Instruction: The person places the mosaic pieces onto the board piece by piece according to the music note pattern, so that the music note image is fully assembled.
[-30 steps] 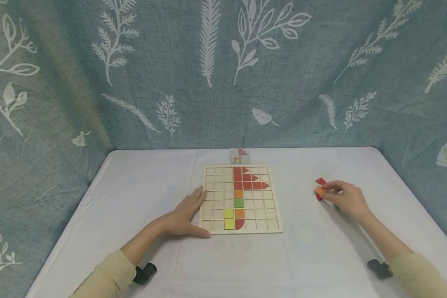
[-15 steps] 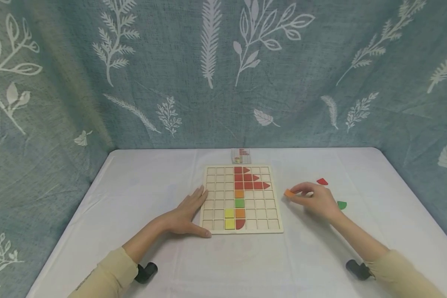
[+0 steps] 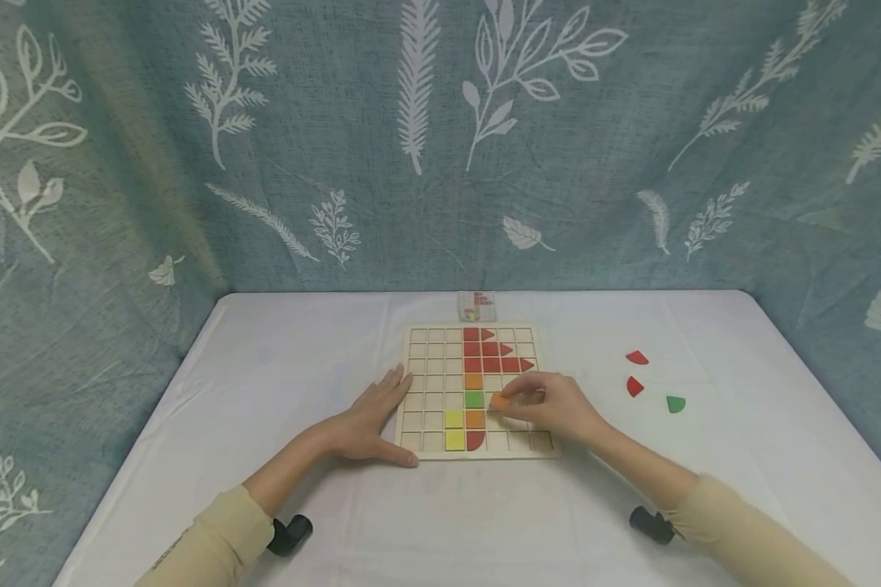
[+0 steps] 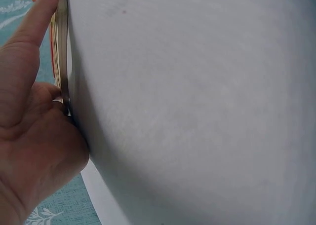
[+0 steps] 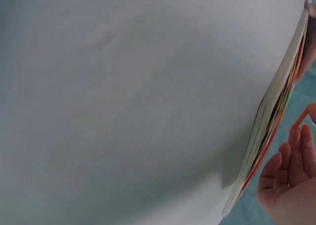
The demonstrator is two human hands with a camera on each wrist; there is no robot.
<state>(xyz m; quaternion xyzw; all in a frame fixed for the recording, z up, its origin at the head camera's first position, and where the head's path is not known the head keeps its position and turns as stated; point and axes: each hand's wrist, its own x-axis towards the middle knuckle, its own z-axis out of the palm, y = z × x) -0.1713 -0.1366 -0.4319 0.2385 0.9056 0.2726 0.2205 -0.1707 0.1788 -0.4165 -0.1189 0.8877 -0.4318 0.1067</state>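
Observation:
A wooden grid board (image 3: 422, 450) lies on the white table, with red, orange, green and yellow tiles set in some of its squares. My right hand (image 3: 558, 408) pinches an orange square tile (image 3: 499, 401) between thumb and fingers, over the board just right of the green tile (image 3: 474, 399). In the right wrist view the orange tile (image 5: 301, 117) shows edge-on at the fingertips, above the board's face. My left hand (image 3: 363, 424) lies spread along the board's left edge, thumb at the near left corner. From the left wrist, the thumb (image 4: 24, 47) appears against the board's side.
Right of the board lie two red pieces, one farther back (image 3: 637, 357) and one nearer (image 3: 635, 386), plus a green rounded piece (image 3: 675, 404). A small pattern card (image 3: 477, 306) stands behind the board. A patterned blue-green curtain (image 3: 426, 228) hangs behind the table.
My right hand has carried the orange tile leftward from beside the loose pieces to over the board, uncovering the red and green pieces. The left hand stays in place.

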